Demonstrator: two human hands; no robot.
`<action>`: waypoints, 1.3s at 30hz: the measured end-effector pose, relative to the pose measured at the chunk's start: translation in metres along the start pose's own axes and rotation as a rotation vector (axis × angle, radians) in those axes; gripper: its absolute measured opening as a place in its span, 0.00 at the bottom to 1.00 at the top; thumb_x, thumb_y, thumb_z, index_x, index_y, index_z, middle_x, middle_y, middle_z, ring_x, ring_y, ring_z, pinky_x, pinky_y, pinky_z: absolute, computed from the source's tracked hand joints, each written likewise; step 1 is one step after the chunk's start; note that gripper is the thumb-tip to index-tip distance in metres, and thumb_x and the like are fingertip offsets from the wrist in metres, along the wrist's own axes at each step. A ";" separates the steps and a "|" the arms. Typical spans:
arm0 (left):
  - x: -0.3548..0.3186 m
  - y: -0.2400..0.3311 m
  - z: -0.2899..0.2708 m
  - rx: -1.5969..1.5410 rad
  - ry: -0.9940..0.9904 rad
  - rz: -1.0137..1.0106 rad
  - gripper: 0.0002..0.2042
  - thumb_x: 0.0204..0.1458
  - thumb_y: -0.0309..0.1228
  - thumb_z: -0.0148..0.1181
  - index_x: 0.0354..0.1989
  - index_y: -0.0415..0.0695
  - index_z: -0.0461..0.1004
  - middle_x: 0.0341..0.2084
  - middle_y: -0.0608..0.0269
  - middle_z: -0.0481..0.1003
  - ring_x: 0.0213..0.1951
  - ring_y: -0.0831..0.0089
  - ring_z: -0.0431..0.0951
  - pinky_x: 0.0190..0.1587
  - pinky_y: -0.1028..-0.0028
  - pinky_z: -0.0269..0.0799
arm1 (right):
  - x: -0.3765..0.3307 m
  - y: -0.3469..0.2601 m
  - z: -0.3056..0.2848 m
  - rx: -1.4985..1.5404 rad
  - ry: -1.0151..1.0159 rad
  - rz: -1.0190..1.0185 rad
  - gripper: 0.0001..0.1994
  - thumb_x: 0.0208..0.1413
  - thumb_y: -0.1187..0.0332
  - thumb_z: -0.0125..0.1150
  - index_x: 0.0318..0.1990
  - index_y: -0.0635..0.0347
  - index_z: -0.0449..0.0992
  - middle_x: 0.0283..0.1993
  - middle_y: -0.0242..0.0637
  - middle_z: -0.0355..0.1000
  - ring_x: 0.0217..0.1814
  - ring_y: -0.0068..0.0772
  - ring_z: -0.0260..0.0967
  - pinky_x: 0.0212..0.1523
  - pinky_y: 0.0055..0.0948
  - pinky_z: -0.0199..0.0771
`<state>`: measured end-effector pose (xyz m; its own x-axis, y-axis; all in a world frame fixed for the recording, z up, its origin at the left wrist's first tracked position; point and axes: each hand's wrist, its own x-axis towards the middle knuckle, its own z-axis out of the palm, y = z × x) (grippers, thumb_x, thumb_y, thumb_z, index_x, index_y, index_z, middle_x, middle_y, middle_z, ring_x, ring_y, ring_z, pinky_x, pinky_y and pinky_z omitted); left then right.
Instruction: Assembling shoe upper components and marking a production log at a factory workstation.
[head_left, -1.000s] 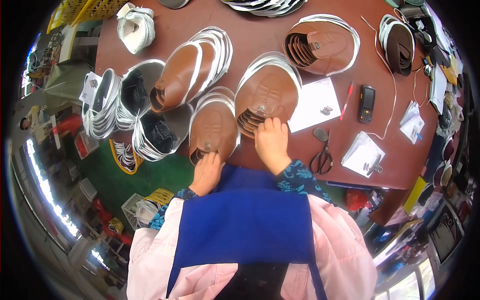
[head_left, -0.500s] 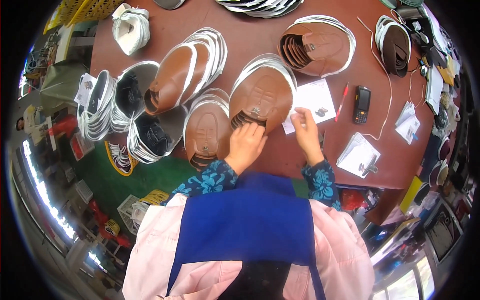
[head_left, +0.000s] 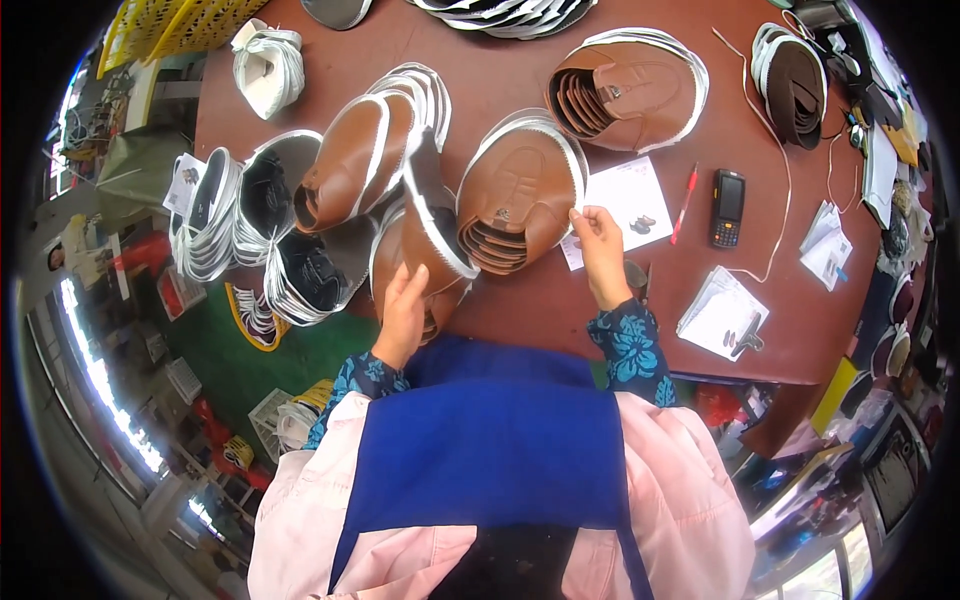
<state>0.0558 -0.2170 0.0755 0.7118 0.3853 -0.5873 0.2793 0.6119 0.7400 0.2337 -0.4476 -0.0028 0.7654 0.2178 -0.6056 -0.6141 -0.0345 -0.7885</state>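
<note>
Slip (head_left: 184,184), print too small to read, tops dark uppers (head_left: 205,228); left hand (head_left: 402,315), fingers slightly apart, at a tilted, smooth brown upper (head_left: 427,178), grip unclear; next, an oval brown stack (head_left: 522,180); right hand (head_left: 599,248), fingers bunched at its white-edged rim, hold unclear; printed sheet (head_left: 628,190) just beyond.

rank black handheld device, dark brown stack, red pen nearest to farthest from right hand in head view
1. red pen: right of the right hand
2. black handheld device: right of the red pen
3. dark brown stack: farther up and right
</note>
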 end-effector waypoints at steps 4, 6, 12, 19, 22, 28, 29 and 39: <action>-0.017 0.011 0.019 0.397 0.049 0.221 0.21 0.61 0.27 0.60 0.61 0.35 0.67 0.54 0.58 0.75 0.54 0.72 0.74 0.59 0.71 0.68 | 0.005 0.003 -0.003 -0.058 -0.027 -0.009 0.06 0.63 0.70 0.63 0.39 0.61 0.74 0.32 0.26 0.70 0.33 0.13 0.65 0.34 0.17 0.66; -0.032 0.026 0.021 0.664 0.074 0.377 0.22 0.58 0.25 0.63 0.59 0.32 0.66 0.51 0.52 0.76 0.53 0.68 0.76 0.55 0.70 0.70 | 0.007 0.010 -0.007 -0.090 -0.017 -0.048 0.06 0.63 0.69 0.63 0.38 0.61 0.74 0.32 0.25 0.70 0.31 0.13 0.63 0.33 0.16 0.65; -0.019 0.108 -0.050 1.864 0.250 0.853 0.17 0.61 0.33 0.57 0.49 0.29 0.68 0.48 0.33 0.69 0.48 0.36 0.70 0.48 0.49 0.67 | 0.007 0.014 -0.013 -0.094 -0.033 -0.052 0.06 0.64 0.68 0.62 0.38 0.60 0.73 0.31 0.23 0.69 0.31 0.12 0.62 0.33 0.16 0.65; 0.050 0.118 -0.094 1.498 0.088 0.663 0.14 0.55 0.30 0.66 0.44 0.36 0.72 0.36 0.42 0.76 0.39 0.41 0.76 0.40 0.59 0.73 | 0.005 0.011 -0.011 -0.116 -0.022 -0.055 0.06 0.64 0.69 0.61 0.38 0.60 0.73 0.32 0.24 0.68 0.32 0.13 0.62 0.34 0.17 0.65; 0.076 0.103 -0.073 1.484 -0.020 0.834 0.12 0.52 0.28 0.69 0.43 0.41 0.74 0.35 0.48 0.77 0.39 0.47 0.78 0.40 0.61 0.73 | 0.003 0.010 -0.005 -0.121 0.002 -0.049 0.06 0.64 0.69 0.61 0.39 0.61 0.72 0.32 0.25 0.69 0.32 0.14 0.64 0.35 0.17 0.67; 0.089 0.077 -0.034 1.423 0.290 1.321 0.21 0.43 0.28 0.77 0.43 0.43 0.71 0.39 0.57 0.71 0.42 0.56 0.71 0.49 0.61 0.64 | -0.005 0.011 0.000 -0.146 0.106 -0.107 0.07 0.63 0.69 0.62 0.38 0.63 0.73 0.31 0.27 0.72 0.33 0.16 0.66 0.35 0.19 0.68; 0.076 0.065 -0.021 1.409 0.112 1.202 0.20 0.43 0.31 0.76 0.42 0.43 0.72 0.39 0.56 0.72 0.43 0.55 0.71 0.49 0.60 0.64 | -0.009 0.008 0.005 -0.159 0.140 -0.113 0.08 0.63 0.68 0.62 0.37 0.63 0.73 0.31 0.28 0.72 0.32 0.17 0.66 0.35 0.20 0.68; 0.028 0.004 0.003 0.380 -0.234 -0.072 0.12 0.57 0.25 0.65 0.48 0.36 0.77 0.41 0.61 0.81 0.43 0.76 0.80 0.48 0.74 0.74 | -0.029 0.000 0.031 -0.268 0.441 -0.238 0.15 0.62 0.61 0.64 0.46 0.66 0.73 0.35 0.38 0.75 0.31 0.26 0.72 0.34 0.26 0.73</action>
<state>0.0783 -0.2057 0.0627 0.7965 0.1576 -0.5838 0.5189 0.3176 0.7937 0.2054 -0.4236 0.0178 0.9202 -0.1761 -0.3495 -0.3880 -0.2936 -0.8736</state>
